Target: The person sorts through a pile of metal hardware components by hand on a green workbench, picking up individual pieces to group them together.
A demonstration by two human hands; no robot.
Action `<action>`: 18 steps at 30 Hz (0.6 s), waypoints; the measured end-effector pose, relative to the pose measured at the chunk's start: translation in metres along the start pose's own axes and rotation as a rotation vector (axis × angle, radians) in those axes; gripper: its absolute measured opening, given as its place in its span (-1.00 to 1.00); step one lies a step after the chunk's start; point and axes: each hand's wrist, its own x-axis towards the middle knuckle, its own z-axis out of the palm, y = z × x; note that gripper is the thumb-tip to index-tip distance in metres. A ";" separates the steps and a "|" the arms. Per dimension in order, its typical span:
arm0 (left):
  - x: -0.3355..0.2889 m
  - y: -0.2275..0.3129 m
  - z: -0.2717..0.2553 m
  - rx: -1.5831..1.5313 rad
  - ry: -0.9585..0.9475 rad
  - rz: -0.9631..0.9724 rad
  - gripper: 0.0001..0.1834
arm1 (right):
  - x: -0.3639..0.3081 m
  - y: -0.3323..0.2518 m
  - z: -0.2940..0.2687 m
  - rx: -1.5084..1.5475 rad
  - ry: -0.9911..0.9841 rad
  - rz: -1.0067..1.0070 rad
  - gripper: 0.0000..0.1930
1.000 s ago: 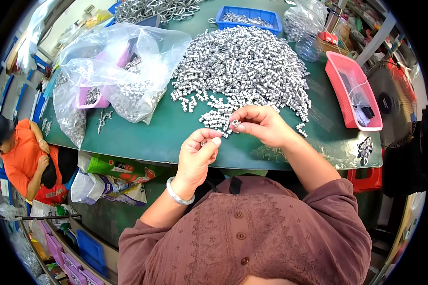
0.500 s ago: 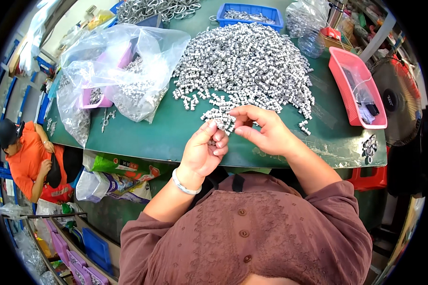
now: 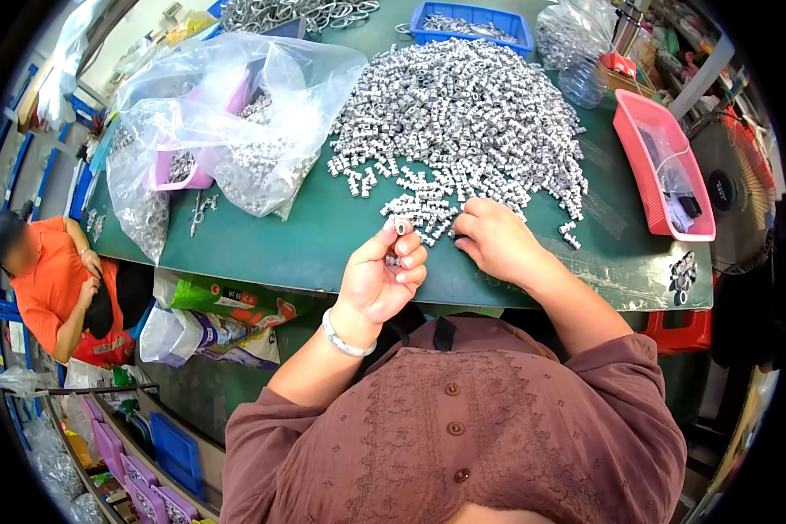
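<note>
A pink tray (image 3: 664, 166) sits at my far right, a blue bin (image 3: 472, 19) ahead, a clear bag (image 3: 236, 113) left, beside a person in orange (image 3: 48, 279).

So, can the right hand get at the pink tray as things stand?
Probably yes: the right hand rests at the heap of small metal parts, and the green tabletop between it and the pink tray looks open.
</note>
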 end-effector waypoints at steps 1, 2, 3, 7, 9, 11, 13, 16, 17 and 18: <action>0.000 0.000 -0.001 -0.001 0.001 0.000 -0.81 | 0.000 -0.001 0.000 -0.013 0.020 -0.016 -0.88; -0.001 0.000 -0.003 -0.019 -0.028 -0.010 -0.82 | 0.000 -0.003 -0.002 -0.026 0.039 -0.035 -0.89; -0.001 0.000 -0.005 -0.037 -0.055 -0.020 -0.82 | 0.001 -0.007 -0.004 -0.026 0.037 -0.037 -0.89; -0.003 0.000 -0.005 0.034 -0.065 0.006 -0.83 | 0.009 -0.036 -0.019 0.653 0.048 0.062 -0.94; -0.002 -0.001 -0.004 0.124 -0.031 0.047 -0.86 | 0.011 -0.049 -0.025 0.999 0.055 0.094 -0.95; -0.001 -0.002 -0.008 0.147 -0.057 0.057 -0.87 | 0.010 -0.054 -0.016 1.066 0.087 0.129 -0.95; 0.000 -0.002 -0.010 0.172 -0.082 0.069 -0.88 | 0.010 -0.056 -0.011 1.226 0.100 0.169 -0.93; 0.000 -0.002 -0.012 0.230 -0.125 0.099 -0.89 | 0.010 -0.057 -0.005 1.415 0.086 0.267 -0.93; 0.001 -0.003 -0.014 0.251 -0.125 0.124 -0.88 | 0.010 -0.058 -0.004 1.417 0.086 0.266 -0.93; 0.001 -0.003 -0.015 0.271 -0.126 0.149 -0.88 | 0.009 -0.058 -0.003 1.444 0.080 0.275 -0.94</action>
